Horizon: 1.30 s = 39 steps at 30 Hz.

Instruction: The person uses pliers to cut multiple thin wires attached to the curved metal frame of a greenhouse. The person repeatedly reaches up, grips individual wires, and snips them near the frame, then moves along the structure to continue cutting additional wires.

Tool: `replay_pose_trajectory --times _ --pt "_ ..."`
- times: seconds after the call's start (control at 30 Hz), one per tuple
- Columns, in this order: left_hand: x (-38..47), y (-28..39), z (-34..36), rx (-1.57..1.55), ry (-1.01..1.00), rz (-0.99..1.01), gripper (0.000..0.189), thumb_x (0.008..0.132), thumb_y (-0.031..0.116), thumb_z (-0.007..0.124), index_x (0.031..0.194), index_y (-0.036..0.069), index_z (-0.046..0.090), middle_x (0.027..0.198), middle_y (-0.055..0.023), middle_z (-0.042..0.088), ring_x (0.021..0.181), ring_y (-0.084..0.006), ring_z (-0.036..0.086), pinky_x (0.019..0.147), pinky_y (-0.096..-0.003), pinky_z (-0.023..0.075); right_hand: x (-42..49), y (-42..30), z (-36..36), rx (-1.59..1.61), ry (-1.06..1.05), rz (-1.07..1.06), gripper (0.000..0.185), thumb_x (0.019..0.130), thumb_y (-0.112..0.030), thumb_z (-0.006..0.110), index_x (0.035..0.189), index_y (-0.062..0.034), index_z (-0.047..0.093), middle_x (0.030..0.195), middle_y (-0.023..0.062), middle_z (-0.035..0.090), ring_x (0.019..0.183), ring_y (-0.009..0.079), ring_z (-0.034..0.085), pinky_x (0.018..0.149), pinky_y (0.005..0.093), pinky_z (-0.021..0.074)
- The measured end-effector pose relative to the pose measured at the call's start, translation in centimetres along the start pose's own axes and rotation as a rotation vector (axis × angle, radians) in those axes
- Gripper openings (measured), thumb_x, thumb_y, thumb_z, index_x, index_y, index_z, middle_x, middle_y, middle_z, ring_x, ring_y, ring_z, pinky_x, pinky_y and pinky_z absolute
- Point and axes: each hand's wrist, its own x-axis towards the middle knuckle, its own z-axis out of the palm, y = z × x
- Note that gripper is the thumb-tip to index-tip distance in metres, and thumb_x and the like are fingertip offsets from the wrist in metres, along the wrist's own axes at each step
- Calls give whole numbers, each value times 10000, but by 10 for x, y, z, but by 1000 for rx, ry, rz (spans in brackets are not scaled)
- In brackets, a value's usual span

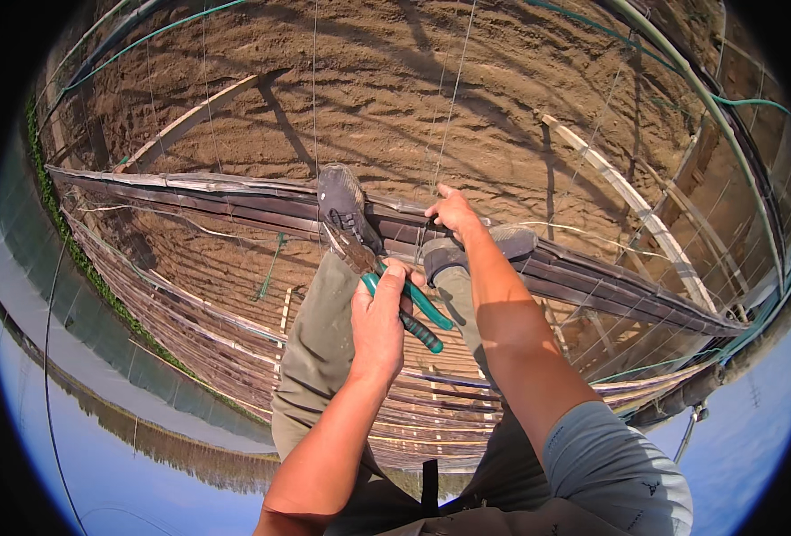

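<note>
My left hand (383,311) grips a pair of pliers (429,308) with green handles. Their worn metal jaws point up and left, in front of my trouser leg and near one shoe. My right hand (459,213) is over a bundle of dark bamboo poles (405,231), index finger extended and the others curled. Its fingertips are beside a thin upright wire (444,144); whether they pinch it is hidden. Wire loops pass around the poles below that hand. My dark shoes (342,194) rest on the bundle, one on each side of the wire.
Bare ridged soil (382,100) lies far below. Pale wooden slats (636,201) slant at both sides. Several thin wires run up across the view. More pole rows (188,315) stand behind me, and a teal rope (148,40) crosses the upper left.
</note>
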Motion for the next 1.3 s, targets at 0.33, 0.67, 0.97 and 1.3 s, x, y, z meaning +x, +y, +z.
replay_pose_trajectory --times 0.33,0.67,0.97,1.3 --pt "1 0 15 -28 14 21 224 1076 324 608 1048 107 657 932 -12 712 701 -77 483 628 -267 388 -39 -168 -163 -332 829 -809 339 970 -82 570 1276 -18 703 1289 226 691 1212 387 656 1086 457 515" --pt "5 2 13 5 -41 -27 254 1087 303 595 1096 52 628 943 -85 701 730 -155 609 668 -315 503 -43 -300 -289 -760 1010 -635 281 932 -138 589 1112 -124 804 1144 186 776 1104 405 729 965 496 578" --pt "5 6 14 -11 -69 -54 227 1078 306 607 1078 80 622 933 -65 713 743 -138 598 686 -293 477 -26 -318 -300 -982 1379 -1031 519 1023 -338 656 1485 -121 565 1464 146 581 1408 358 487 1201 492 386" --pt "8 7 13 -52 -33 -75 223 1072 295 612 1075 74 643 953 -56 729 775 -108 533 719 -282 445 -36 -362 -286 -982 1202 -1120 302 1059 -314 554 1098 -55 706 1142 159 688 1118 388 626 1036 499 497"
